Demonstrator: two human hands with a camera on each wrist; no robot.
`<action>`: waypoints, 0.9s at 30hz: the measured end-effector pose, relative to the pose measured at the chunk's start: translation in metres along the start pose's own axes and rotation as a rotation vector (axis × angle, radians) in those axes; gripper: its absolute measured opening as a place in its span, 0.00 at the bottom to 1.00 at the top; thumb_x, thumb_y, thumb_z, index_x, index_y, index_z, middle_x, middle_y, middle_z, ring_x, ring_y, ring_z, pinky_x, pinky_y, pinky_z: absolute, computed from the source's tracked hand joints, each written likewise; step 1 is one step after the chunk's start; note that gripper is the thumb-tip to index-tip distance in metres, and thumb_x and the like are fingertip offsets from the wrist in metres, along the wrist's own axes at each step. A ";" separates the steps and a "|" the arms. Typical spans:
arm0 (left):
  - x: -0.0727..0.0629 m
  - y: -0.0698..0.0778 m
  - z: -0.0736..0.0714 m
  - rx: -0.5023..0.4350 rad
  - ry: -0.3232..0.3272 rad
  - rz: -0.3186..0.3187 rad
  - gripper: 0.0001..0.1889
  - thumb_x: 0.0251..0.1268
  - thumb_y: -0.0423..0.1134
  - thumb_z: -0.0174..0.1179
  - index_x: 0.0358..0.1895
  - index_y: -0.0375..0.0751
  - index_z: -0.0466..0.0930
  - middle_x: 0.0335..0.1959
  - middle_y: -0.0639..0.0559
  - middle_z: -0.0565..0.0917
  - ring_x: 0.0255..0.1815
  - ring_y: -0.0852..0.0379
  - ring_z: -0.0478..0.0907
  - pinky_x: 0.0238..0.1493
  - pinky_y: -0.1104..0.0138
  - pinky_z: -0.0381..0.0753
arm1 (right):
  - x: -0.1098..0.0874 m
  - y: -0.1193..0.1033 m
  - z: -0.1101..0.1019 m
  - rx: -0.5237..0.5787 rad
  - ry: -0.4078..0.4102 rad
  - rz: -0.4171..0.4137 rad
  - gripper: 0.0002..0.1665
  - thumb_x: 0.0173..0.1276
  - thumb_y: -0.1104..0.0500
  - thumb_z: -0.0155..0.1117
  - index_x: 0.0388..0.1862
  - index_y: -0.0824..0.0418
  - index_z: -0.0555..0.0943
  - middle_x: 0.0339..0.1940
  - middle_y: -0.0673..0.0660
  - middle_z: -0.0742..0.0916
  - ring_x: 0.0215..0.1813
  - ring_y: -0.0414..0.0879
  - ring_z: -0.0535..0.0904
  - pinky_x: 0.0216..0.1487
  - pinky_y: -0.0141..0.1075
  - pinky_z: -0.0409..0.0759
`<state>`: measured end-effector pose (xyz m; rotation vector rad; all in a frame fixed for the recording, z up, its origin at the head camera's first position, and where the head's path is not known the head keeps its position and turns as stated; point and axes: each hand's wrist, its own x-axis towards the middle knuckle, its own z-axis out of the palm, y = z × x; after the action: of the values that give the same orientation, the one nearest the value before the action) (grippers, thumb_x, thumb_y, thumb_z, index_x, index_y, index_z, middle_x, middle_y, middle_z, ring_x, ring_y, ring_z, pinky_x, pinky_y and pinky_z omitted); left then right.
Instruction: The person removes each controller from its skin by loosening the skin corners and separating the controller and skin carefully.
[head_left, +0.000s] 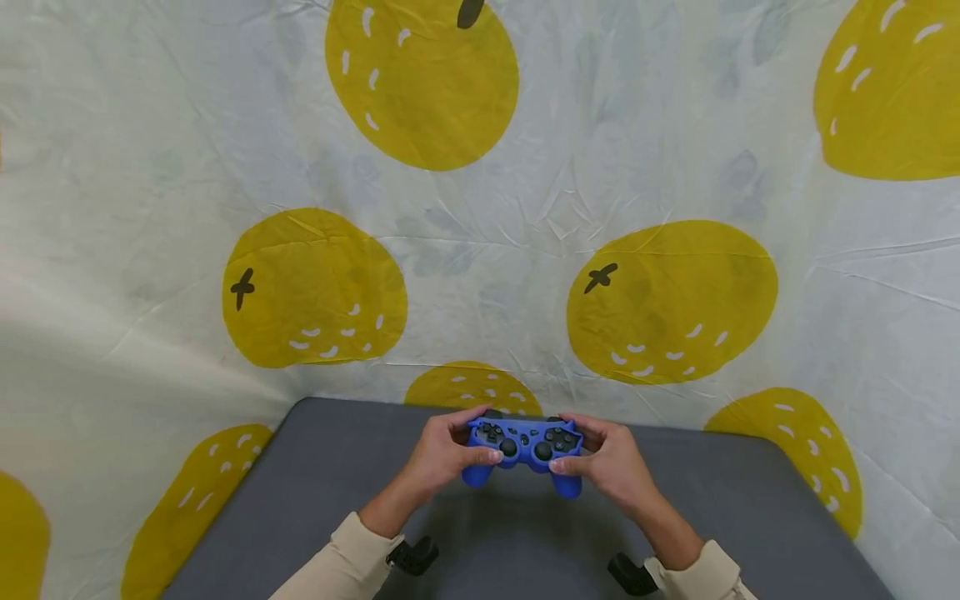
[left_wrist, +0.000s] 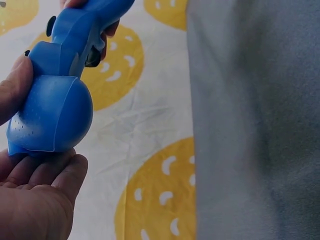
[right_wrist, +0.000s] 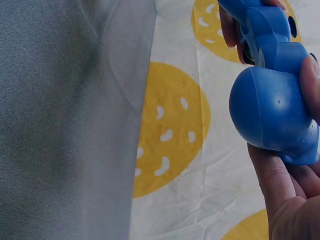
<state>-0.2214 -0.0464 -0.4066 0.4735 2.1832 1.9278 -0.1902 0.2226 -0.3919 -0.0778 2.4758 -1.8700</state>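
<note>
A blue game controller (head_left: pixel 527 451) with black thumbsticks and buttons is held up over the grey table, its face toward the head camera. My left hand (head_left: pixel 442 452) grips its left side, the thumb lying across the front near the left stick. On the opposite side my right hand (head_left: pixel 613 467) holds it, thumb by the right stick. In the left wrist view, the controller's rounded grip end (left_wrist: pixel 55 112) lies between thumb and fingers. The right wrist view shows the other grip end (right_wrist: pixel 275 105) likewise, with fingertips beneath it. The controller's back is hidden from the head view.
The grey tabletop (head_left: pixel 337 450) spreads below both hands. Behind and beside it hangs a pale cloth (head_left: pixel 480 300) printed with large yellow fruit. A black strap-mounted device (head_left: pixel 415 556) sits at the left wrist, another (head_left: pixel 632 575) at the right.
</note>
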 end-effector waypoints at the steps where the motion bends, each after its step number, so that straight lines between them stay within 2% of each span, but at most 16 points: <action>1: 0.000 -0.001 0.000 0.002 0.002 -0.002 0.38 0.59 0.36 0.78 0.74 0.43 0.75 0.58 0.36 0.87 0.46 0.53 0.88 0.52 0.60 0.89 | 0.000 0.000 0.001 0.000 0.001 0.004 0.44 0.54 0.65 0.84 0.72 0.64 0.78 0.61 0.69 0.87 0.50 0.51 0.90 0.44 0.35 0.89; 9: 0.001 -0.008 -0.002 0.012 -0.009 -0.003 0.37 0.59 0.38 0.78 0.73 0.43 0.76 0.58 0.37 0.87 0.46 0.54 0.88 0.52 0.60 0.89 | -0.001 0.003 0.004 -0.014 0.015 0.025 0.44 0.53 0.67 0.84 0.71 0.66 0.78 0.61 0.69 0.87 0.50 0.51 0.90 0.43 0.34 0.88; 15: 0.000 -0.013 -0.001 0.008 -0.008 0.009 0.37 0.58 0.36 0.78 0.73 0.41 0.76 0.59 0.36 0.87 0.46 0.53 0.89 0.52 0.60 0.89 | 0.001 0.006 0.007 -0.024 0.039 0.054 0.43 0.51 0.67 0.85 0.69 0.62 0.81 0.60 0.67 0.88 0.50 0.51 0.90 0.42 0.34 0.88; 20: -0.001 -0.017 -0.001 0.009 -0.004 0.011 0.36 0.57 0.35 0.78 0.72 0.41 0.77 0.58 0.35 0.87 0.46 0.52 0.89 0.52 0.59 0.89 | 0.000 0.010 0.010 -0.029 0.047 0.042 0.42 0.50 0.67 0.86 0.67 0.65 0.81 0.60 0.69 0.88 0.54 0.53 0.90 0.44 0.33 0.87; 27: -0.001 -0.023 -0.001 -0.006 -0.005 0.003 0.36 0.57 0.34 0.78 0.71 0.41 0.78 0.57 0.34 0.88 0.47 0.51 0.89 0.51 0.58 0.90 | 0.001 0.016 0.014 -0.038 0.060 0.044 0.42 0.49 0.67 0.86 0.67 0.66 0.82 0.60 0.68 0.88 0.53 0.52 0.90 0.44 0.34 0.88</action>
<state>-0.2234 -0.0501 -0.4292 0.4811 2.1737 1.9325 -0.1905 0.2141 -0.4113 0.0329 2.5306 -1.8349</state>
